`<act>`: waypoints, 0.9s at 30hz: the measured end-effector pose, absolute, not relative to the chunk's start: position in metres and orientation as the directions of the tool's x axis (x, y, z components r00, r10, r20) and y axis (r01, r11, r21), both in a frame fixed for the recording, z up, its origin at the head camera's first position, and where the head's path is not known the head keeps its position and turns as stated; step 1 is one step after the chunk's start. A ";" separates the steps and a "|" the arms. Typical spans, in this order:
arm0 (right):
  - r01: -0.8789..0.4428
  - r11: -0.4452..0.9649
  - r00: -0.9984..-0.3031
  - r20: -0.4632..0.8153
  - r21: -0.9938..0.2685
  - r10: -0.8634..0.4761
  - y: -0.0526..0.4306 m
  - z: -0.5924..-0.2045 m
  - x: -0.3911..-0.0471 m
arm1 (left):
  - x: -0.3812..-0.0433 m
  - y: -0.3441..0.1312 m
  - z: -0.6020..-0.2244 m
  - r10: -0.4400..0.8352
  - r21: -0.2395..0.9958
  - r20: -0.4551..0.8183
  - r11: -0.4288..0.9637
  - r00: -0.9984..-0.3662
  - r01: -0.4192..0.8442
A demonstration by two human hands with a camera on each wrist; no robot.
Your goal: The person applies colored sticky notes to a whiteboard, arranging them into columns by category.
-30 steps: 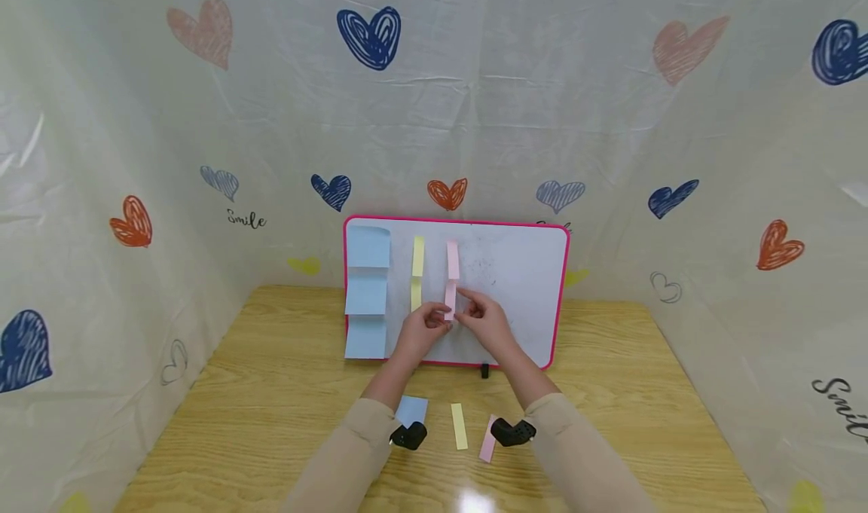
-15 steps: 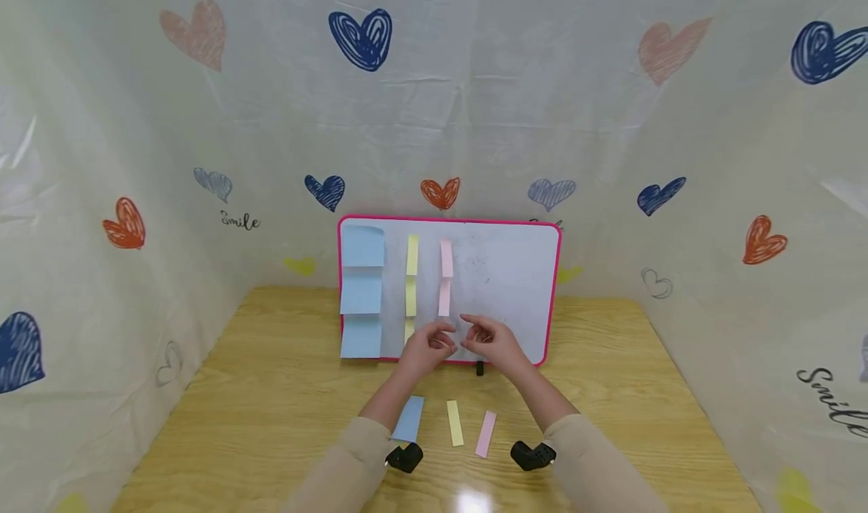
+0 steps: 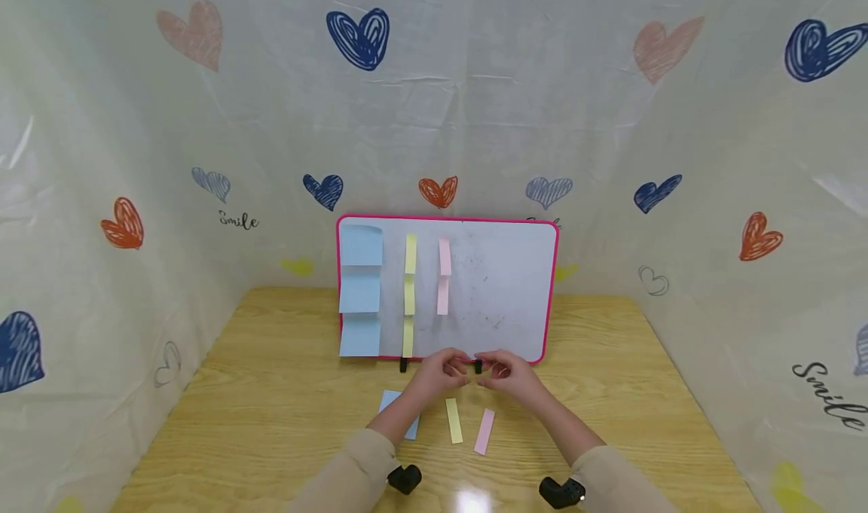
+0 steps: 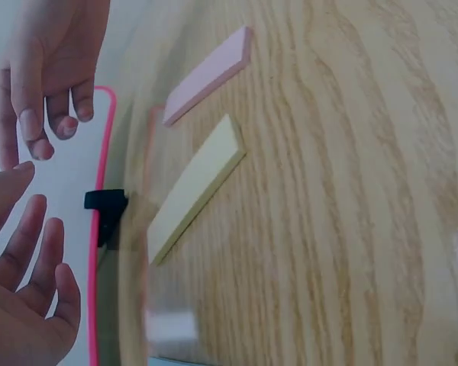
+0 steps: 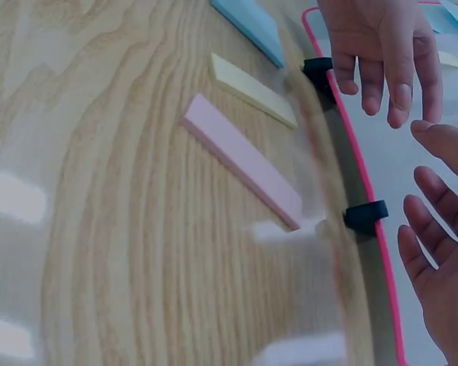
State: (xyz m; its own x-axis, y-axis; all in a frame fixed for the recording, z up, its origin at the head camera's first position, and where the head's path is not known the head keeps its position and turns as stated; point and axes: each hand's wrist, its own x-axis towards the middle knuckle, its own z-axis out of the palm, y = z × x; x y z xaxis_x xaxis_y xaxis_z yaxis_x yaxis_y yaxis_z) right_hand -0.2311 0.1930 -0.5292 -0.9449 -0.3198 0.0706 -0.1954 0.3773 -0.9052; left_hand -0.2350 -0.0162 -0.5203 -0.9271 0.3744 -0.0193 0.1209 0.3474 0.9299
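My left hand [image 3: 439,375] and right hand [image 3: 511,376] face each other at the whiteboard's lower edge, fingers relaxed and slightly bent, holding nothing. In the left wrist view, a finger of the right hand [image 4: 57,61] comes close to the left thumb. The whiteboard [image 3: 502,294], framed in pink, bears a column of three blue sticky notes [image 3: 361,290], a column of yellow strips [image 3: 410,294] and a column of pink strips [image 3: 443,276]. Nearer me on the table lie a yellow pad [image 3: 454,421], a pink pad [image 3: 484,432] and a blue pad [image 3: 390,398], partly behind my left arm.
Black clips [image 5: 366,218] support the board's lower edge on the wooden table [image 3: 271,392]. Behind hangs a pale curtain [image 3: 434,106] printed with hearts. Black wrist devices [image 3: 404,480] sit at both sleeves.
Both hands have left the lower pink strip, which stays on the board, and have come down toward me to the board's bottom edge. The lowest yellow strip now shows fully.
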 end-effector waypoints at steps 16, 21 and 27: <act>-0.207 0.381 -0.912 0.037 -0.901 -0.408 0.203 -0.537 -0.188 | -0.205 -0.004 -0.543 0.460 0.884 -0.039 0.430 -0.887 0.184; -0.167 0.356 -0.911 0.006 -0.920 -0.411 0.212 -0.557 -0.184 | -0.201 -0.004 -0.549 0.495 0.844 -0.064 0.490 -0.867 0.218; -0.159 0.355 -0.905 -0.008 -0.921 -0.425 0.216 -0.557 -0.177 | -0.198 -0.004 -0.551 0.554 0.788 -0.067 0.539 -0.830 0.297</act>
State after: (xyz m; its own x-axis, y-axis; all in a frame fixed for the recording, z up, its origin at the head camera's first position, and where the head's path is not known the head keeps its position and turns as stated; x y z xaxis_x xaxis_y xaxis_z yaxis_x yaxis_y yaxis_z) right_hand -0.1766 0.2164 -0.5569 -0.9050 -0.4253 -0.0075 -0.1590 0.3547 -0.9213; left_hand -0.1984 -0.0042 -0.5508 -0.8297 0.5543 -0.0666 0.2969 0.5391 0.7882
